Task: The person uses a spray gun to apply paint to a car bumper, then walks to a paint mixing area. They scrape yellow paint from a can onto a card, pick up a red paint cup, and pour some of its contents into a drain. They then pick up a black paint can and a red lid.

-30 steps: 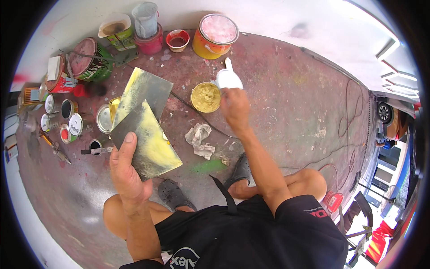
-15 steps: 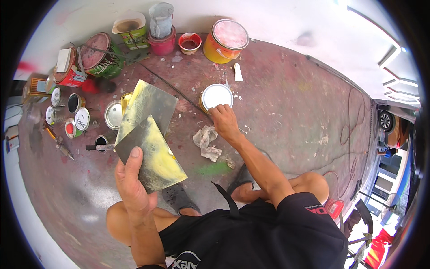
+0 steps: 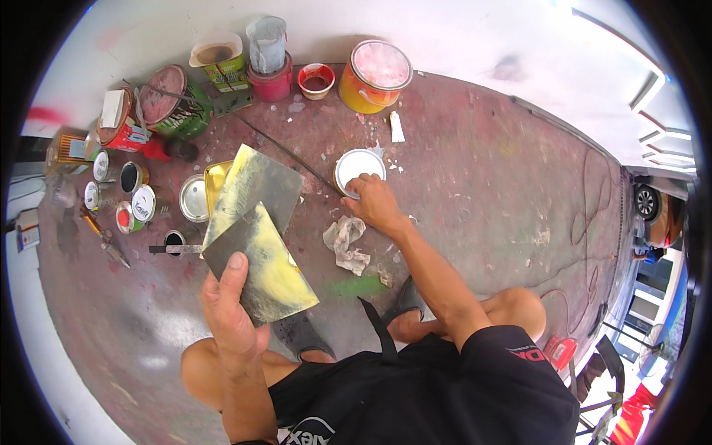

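My left hand (image 3: 236, 311) is closed on two thin rectangular plates (image 3: 274, 259), its thumb pressed on the upper one. Both are dark grey and smeared with yellow, fanned apart so the rear one sticks out beyond. Over on the right, my right hand (image 3: 377, 202) has its fingers curled over the near edge of a round can with a white top (image 3: 361, 169). That can stands on the floor, and the fingertips partly cover its rim. A crumpled whitish rag or paper (image 3: 347, 245) lies just below my right hand.
Several paint cans (image 3: 144, 202) cluster at the left, near a small open can with a flat blade (image 3: 174, 241) across it. A yellow-orange bucket (image 3: 375, 78), a red-rimmed bowl (image 3: 317, 80) and a white tube (image 3: 397, 127) stand or lie far off. A hose (image 3: 584, 222) trails at the right.
The view has shifted slightly, so most things sit a little lower. My right hand's fingers reach further over the white-topped can. My left hand keeps the plates in much the same pose.
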